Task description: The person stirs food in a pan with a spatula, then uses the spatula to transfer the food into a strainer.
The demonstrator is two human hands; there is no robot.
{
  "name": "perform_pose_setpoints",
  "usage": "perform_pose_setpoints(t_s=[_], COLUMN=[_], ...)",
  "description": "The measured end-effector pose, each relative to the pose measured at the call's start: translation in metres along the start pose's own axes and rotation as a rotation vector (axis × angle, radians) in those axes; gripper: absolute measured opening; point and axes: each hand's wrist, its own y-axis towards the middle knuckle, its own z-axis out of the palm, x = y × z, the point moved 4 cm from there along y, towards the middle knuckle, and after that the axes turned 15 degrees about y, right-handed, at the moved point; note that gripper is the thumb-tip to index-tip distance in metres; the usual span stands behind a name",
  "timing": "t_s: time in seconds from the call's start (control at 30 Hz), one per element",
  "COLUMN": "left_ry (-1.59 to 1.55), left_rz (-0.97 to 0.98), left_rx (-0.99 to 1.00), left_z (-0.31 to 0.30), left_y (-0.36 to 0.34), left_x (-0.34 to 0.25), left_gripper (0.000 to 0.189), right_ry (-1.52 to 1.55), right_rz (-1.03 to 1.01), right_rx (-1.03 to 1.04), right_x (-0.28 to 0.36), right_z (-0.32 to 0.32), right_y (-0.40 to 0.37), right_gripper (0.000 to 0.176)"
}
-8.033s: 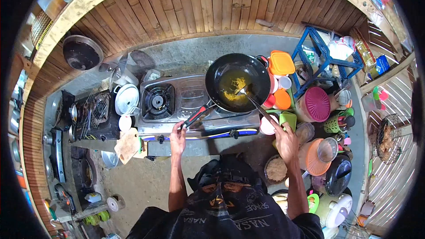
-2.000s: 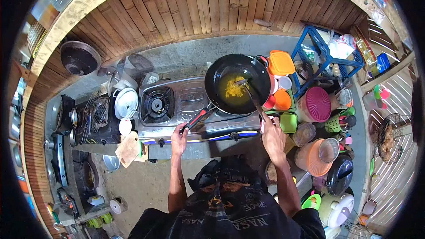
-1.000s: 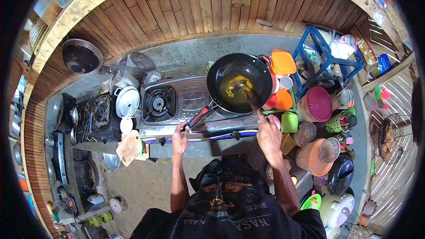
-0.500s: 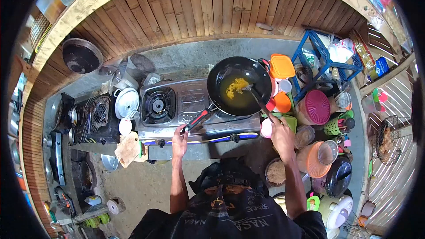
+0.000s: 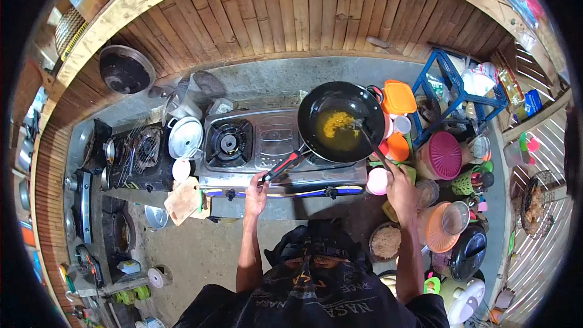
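Note:
A black wok (image 5: 322,140) sits over the right burner of a silver gas stove (image 5: 273,176), with yellow-orange paste (image 5: 337,124) in oil at its middle. My left hand (image 5: 256,191) is closed round the end of the wok's red and black handle (image 5: 283,164). In my right hand (image 5: 399,189) is a spatula (image 5: 372,143), its dark blade in the wok at the right edge of the paste. The stove's left burner (image 5: 228,143) bears nothing.
Left of the stove are a lidded silver pot (image 5: 185,138), a cutting board (image 5: 182,201) and a grill rack (image 5: 146,146). On the right stand an orange-lidded container (image 5: 398,97), a blue rack (image 5: 450,73), a pink-lidded tub (image 5: 444,155) and a bowl of brown grains (image 5: 385,242).
The whole view has shifted, so the stove and wok appear farther right. The spatula blade has moved slightly against the paste, which looks a little more gathered. Both hands keep their holds.

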Motion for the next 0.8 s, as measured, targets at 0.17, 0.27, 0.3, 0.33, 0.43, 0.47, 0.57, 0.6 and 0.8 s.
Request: perform_pose_setpoints(t_s=[0.17, 0.27, 0.3, 0.33, 0.43, 0.47, 0.57, 0.6, 0.8], left_ry=[-0.025, 0.011, 0.011, 0.005, 0.001, 0.005, 0.027, 0.009, -0.033], left_rz=[0.069, 0.029, 0.031, 0.036, 0.035, 0.026, -0.012, -0.041, -0.004], left_rx=[-0.038, -0.015, -0.012, -0.012, -0.016, -0.013, 0.019, 0.026, -0.012], left_z=[0.004, 0.004, 0.003, 0.002, 0.002, 0.002, 0.000, -0.001, 0.001], left_y=[0.001, 0.000, -0.001, -0.002, -0.002, -0.003, -0.004, -0.005, -0.006], left_x=[0.002, 0.003, 0.001, -0.002, -0.005, -0.004, -0.006, -0.008, -0.008], left_gripper=[0.034, 0.034, 0.034, 0.034, 0.035, 0.036, 0.037, 0.037, 0.038], right_ry=[0.071, 0.099, 0.074, 0.049, 0.106, 0.074, -0.001, -0.003, -0.022], right_rz=[-0.037, -0.016, -0.001, 0.012, -0.193, -0.244, -0.090, -0.165, -0.111], right_rx=[-0.036, -0.071, -0.056, -0.041, -0.074, -0.094, -0.021, -0.075, -0.045], right_x=[-0.011, -0.013, -0.013, -0.014, -0.003, 0.002, 0.001, -0.001, 0.012], right_z=[0.025, 0.037, 0.042, 0.046, 0.046, 0.043, 0.032, 0.027, 0.021], right_y=[0.023, 0.030, 0.031, 0.033, 0.022, 0.014, -0.004, -0.011, -0.043], right_gripper=[0.037, 0.036, 0.037, 0.037, 0.038, 0.038, 0.038, 0.037, 0.036])
